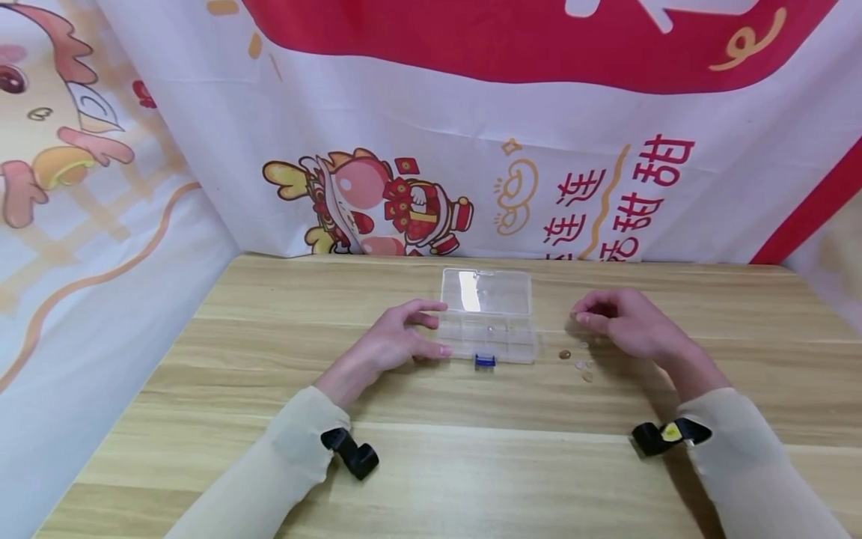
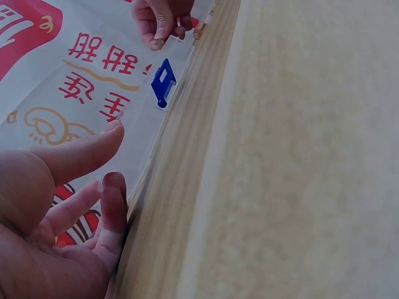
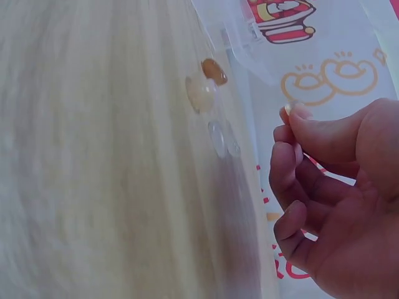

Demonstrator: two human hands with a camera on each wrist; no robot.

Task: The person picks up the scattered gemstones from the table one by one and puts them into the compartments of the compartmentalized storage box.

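Note:
A clear plastic compartment box (image 1: pixel 488 329) lies on the table with its lid (image 1: pixel 486 290) open toward the back and a blue latch (image 1: pixel 485 361) at its front. My left hand (image 1: pixel 431 329) rests at the box's left end, fingertips (image 2: pixel 112 187) touching its side with the thumb stretched out. The right hand (image 1: pixel 582 318) hovers right of the box, thumb and forefinger pinching a small pale bead (image 3: pixel 288 107). Loose beads lie on the table just below it: a brown one (image 3: pixel 214 70), a pale one (image 3: pixel 199 93) and a clear one (image 3: pixel 221 137).
The wooden table (image 1: pixel 431 464) is enclosed by a printed cloth backdrop (image 1: pixel 471 150) at the back and both sides. A black wrist-camera mount (image 1: pixel 353 453) sits on each sleeve. Bare tabletop extends in front of the box.

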